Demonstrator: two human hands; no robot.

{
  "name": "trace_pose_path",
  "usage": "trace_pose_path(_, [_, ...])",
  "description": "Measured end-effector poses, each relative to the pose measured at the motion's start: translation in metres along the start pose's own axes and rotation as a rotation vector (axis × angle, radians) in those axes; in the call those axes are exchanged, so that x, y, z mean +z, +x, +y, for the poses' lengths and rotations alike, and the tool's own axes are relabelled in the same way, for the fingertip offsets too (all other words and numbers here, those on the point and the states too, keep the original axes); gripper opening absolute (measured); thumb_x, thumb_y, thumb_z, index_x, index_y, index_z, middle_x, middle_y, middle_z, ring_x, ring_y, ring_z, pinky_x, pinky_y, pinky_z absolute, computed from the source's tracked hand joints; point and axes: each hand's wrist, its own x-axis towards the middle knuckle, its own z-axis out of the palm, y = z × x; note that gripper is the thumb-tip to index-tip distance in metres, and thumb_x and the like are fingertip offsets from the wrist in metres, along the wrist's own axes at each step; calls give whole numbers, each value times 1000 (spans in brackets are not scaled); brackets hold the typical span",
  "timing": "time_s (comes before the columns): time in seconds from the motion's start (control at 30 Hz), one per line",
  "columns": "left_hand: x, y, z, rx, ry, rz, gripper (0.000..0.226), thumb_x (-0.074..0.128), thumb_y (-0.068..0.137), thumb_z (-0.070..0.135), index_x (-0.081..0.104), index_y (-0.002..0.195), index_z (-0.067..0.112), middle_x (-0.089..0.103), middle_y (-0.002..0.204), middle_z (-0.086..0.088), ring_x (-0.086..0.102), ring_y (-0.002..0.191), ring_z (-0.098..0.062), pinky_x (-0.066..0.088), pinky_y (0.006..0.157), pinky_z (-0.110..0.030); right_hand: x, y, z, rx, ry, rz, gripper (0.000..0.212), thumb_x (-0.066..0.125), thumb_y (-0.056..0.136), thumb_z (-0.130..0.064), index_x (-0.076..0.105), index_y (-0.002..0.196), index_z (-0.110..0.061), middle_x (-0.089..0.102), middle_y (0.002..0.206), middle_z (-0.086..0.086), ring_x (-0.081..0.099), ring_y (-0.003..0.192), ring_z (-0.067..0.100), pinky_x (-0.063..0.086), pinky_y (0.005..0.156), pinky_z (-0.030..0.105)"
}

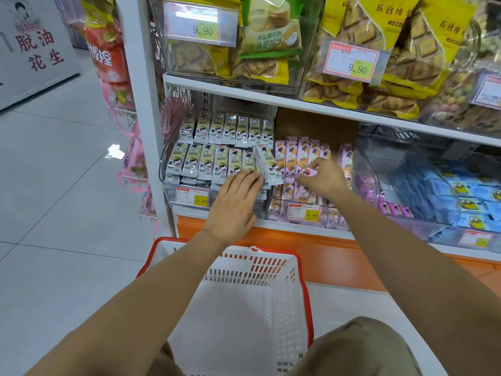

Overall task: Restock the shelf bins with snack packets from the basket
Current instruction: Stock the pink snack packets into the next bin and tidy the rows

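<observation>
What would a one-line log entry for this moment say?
left hand: flat on cream packets | right hand: pinches pink packet | basket: no packets visible inside

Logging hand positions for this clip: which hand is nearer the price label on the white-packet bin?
Left. The left hand lies flat just right of the price label; the right hand is further right, pinching a pink packet.

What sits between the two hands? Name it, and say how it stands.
In the head view, a tilted green-and-white snack packet, its lower end by the left hand; the right hand pinches a pink packet beyond it.
</observation>
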Motion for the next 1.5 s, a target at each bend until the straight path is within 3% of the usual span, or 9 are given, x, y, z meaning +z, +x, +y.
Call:
trace_pose_path(0.1, [1,-2,-1,1,-8,-2,70,58,83,21,38,148,6,41,150,-11,29,143,-28,14,122,-42,20,2,4,23,60,9,54,77,81,-37,50,119,-10,65,101,12,61,78,28,38,55,29])
trace_pose_path(0.43, [4,-3,-3,10,-19,4,73,60,82,20,35,149,6,39,151,-11,27,144,-28,13,122,-42,36,5,11,94,110,35,74,78,80,-41,35,131,-9,59,122,13,61,96,30,42,70,33])
trace_pose_path(0.7, [1,-4,-5,22,-8,-32,75,58,84,20,30,152,8,34,155,-10,22,147,-27,10,123,-42,32,0,11,91,-52,-132,53,69,88,-38,46,126,-9,60,110,10,54,85,21,35,54,28])
trace_pose_path(0.8, [-1,-5,-5,27,2,-46,75,55,86,22,26,154,9,29,157,-9,18,148,-27,8,123,-42,32,-1,11,65,-14,-116,50,64,92,-37,46,130,-9,61,116,12,54,87,22,37,65,29])
trace_pose_path(0.97, [-5,-6,-8,11,-5,-56,75,54,86,22,25,154,9,27,158,-10,16,149,-26,3,123,-40,25,-10,0,-77,141,36,38,58,95,-24,47,128,-11,59,108,9,57,76,15,45,64,27])
trace_pose_path(1.27, [-20,1,-22,4,51,-79,77,62,85,27,29,152,10,30,156,-11,18,148,-29,7,123,-45,15,-44,-27,-537,256,-76,50,51,92,-6,49,139,-23,40,145,-6,39,129,4,32,100,8])
trace_pose_path(1.33, [-24,4,-27,-3,71,-89,75,58,88,28,25,154,12,24,159,-10,13,149,-28,0,123,-44,21,-44,-25,-566,170,-91,50,53,95,-14,47,143,-24,36,151,-7,30,139,7,29,112,22])
trace_pose_path(1.4, [-27,6,-32,-15,67,-111,72,52,93,29,21,155,13,20,161,-9,10,150,-26,-7,121,-42,27,-44,-26,-570,157,-47,46,56,96,-16,49,142,-22,41,147,-4,39,132,9,38,110,34])
trace_pose_path(1.5, [-27,7,-40,-17,24,-129,67,49,95,28,23,155,14,24,160,-7,14,149,-24,-5,121,-40,36,-47,-36,-539,224,42,40,60,95,-14,56,134,-19,45,132,-5,47,105,6,47,92,27])
